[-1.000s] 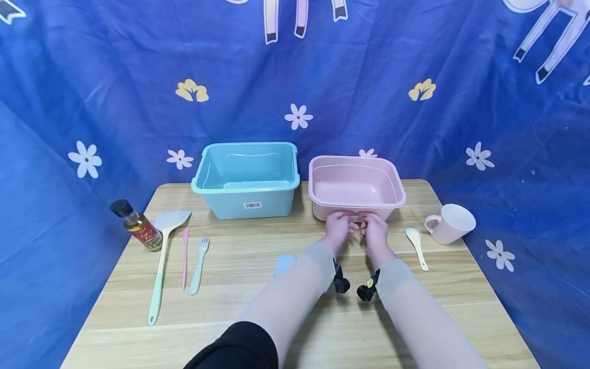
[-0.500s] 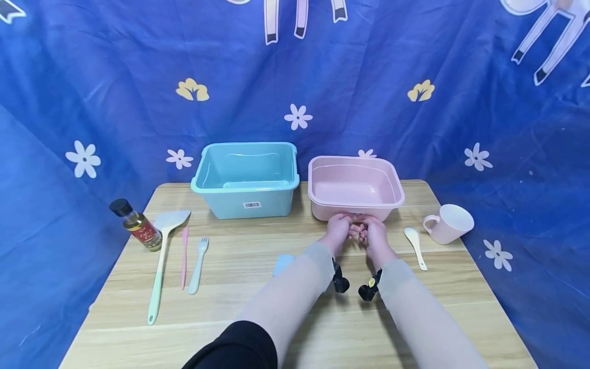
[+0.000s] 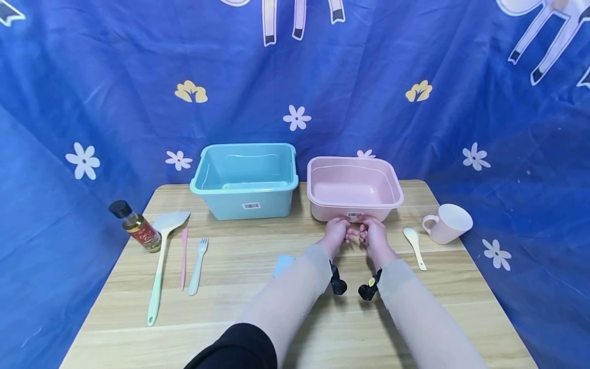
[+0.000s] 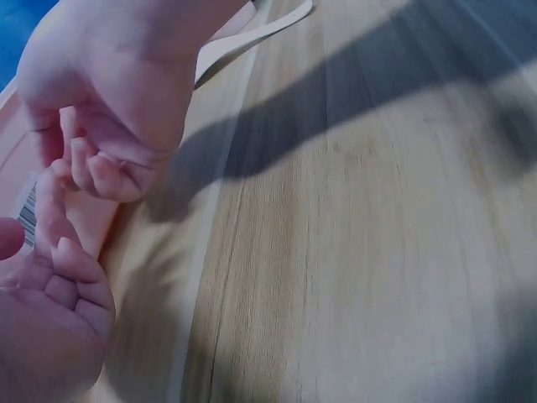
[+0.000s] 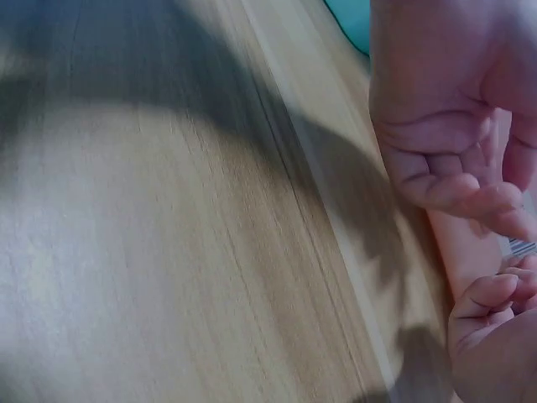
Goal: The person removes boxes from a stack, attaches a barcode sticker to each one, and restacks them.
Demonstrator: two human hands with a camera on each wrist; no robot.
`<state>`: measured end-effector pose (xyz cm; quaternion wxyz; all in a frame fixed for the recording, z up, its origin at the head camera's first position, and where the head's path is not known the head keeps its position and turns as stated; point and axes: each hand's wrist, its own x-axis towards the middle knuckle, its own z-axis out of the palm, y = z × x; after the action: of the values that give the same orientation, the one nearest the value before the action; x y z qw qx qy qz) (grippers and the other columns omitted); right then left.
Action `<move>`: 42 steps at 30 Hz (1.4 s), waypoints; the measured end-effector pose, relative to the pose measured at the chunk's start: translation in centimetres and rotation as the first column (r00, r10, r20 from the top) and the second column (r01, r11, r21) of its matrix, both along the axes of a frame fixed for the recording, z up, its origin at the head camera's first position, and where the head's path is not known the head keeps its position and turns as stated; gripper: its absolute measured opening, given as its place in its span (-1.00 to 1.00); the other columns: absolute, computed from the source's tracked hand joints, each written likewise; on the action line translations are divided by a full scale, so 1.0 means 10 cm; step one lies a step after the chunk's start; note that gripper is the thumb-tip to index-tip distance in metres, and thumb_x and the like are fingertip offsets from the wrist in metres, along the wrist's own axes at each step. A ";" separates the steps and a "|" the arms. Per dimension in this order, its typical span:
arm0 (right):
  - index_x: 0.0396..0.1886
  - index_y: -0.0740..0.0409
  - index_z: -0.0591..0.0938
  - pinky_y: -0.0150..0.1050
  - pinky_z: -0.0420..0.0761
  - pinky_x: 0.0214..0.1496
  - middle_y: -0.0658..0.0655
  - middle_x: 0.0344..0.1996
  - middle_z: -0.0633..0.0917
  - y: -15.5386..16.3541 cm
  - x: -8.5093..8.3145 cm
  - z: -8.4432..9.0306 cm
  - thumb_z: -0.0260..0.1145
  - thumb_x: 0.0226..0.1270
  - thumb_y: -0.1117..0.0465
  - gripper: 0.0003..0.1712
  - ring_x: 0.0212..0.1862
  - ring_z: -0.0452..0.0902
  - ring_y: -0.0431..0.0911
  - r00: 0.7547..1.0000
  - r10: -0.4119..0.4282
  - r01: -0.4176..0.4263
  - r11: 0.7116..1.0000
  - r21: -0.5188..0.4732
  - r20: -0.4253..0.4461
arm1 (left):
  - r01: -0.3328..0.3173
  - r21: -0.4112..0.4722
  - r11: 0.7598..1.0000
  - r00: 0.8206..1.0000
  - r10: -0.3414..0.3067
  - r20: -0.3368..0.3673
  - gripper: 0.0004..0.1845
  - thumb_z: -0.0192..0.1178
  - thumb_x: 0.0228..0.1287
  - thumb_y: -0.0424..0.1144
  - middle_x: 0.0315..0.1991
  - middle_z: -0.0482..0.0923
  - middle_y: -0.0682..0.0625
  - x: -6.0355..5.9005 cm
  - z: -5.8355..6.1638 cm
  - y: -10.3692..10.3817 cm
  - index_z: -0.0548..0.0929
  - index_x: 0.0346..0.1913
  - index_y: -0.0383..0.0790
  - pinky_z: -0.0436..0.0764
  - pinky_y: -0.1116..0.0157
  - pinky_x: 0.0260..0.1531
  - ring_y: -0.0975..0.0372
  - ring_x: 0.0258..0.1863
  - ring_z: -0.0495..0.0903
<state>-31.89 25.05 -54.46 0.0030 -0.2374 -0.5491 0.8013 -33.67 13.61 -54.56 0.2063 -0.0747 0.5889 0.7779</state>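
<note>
A pink plastic bin [image 3: 322, 209] stands at the back right of the wooden table, its barcode label [image 3: 354, 214] facing me. My left hand [image 3: 336, 231] is at the bin's front wall, just left of the label. Opposite it, my right hand [image 3: 374, 234] meets the wall on the label's right side. The left wrist view shows the left fingers [image 4: 71, 277] loosely bent beside the barcode, the thumb apart from them. In the right wrist view the right fingers [image 5: 495, 294] are likewise bent close to the label. Nothing shows in either hand's grasp.
A teal bin [image 3: 235, 205] stands left of the pink one. Farther left lie a sauce bottle [image 3: 140, 230], a spatula [image 3: 161, 266], a pink knife [image 3: 184, 261] and a fork [image 3: 198, 266]. A spoon [image 3: 415, 246] and mug [image 3: 449, 225] are at right. My left arm partly hides a light blue item [image 3: 283, 263].
Both hands have shifted slightly down and apart along the pink bin's front wall. More of the barcode label shows above them now. The other things stay where they were.
</note>
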 end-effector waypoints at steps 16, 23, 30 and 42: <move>-0.02 0.33 0.47 -0.43 0.24 -0.64 0.01 -0.59 0.41 -0.01 0.01 0.08 -0.02 0.44 0.37 -0.78 -0.70 0.23 -0.25 0.998 -0.005 0.002 0.999 -0.043 -0.060 | 0.006 0.087 0.996 1.000 -0.004 -0.020 -0.61 -0.06 0.33 -0.44 -0.65 0.53 0.00 0.02 0.13 0.00 0.46 0.20 -0.42 0.30 0.48 -0.69 0.34 -0.73 0.42; 0.11 0.30 0.43 -0.45 0.25 -0.65 -0.01 -0.60 0.41 0.00 0.03 0.04 -0.04 0.49 0.34 -0.72 -0.71 0.22 -0.27 0.998 0.055 -0.055 0.998 -0.020 -0.016 | 0.035 0.024 0.999 0.999 -0.035 0.003 -0.59 -0.09 0.37 -0.40 -0.64 0.56 0.00 0.00 0.03 -0.03 0.42 0.25 -0.38 0.26 0.48 -0.70 0.34 -0.74 0.40; -0.34 0.22 0.47 -0.43 0.23 -0.70 -0.06 -0.68 0.39 0.07 0.07 -0.05 0.15 0.44 0.18 -0.80 -0.73 0.22 -0.28 0.998 -0.057 0.052 0.989 0.142 0.033 | 0.012 -0.115 0.993 1.000 -0.014 -0.016 -0.86 0.02 0.39 -0.29 -0.70 0.46 0.04 -0.01 -0.01 -0.15 0.51 -0.23 -0.33 0.30 0.46 -0.72 0.35 -0.77 0.34; -0.07 0.19 0.37 -0.47 0.35 -0.54 -0.03 -0.40 0.42 0.76 0.07 0.30 0.02 0.33 0.43 -0.79 -0.57 0.31 -0.27 0.864 -0.497 0.502 0.841 0.200 -0.082 | -0.284 -0.207 0.936 0.957 0.266 -0.115 -0.76 -0.11 0.39 -0.43 -0.27 0.61 -0.39 -0.32 0.36 -0.94 0.48 -0.01 -0.49 0.43 0.38 -0.62 0.26 -0.68 0.46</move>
<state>-31.18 32.68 -51.43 0.2445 -0.3599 -0.5515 0.7118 -36.86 4.20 -50.97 0.0607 -0.1459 0.6639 0.7309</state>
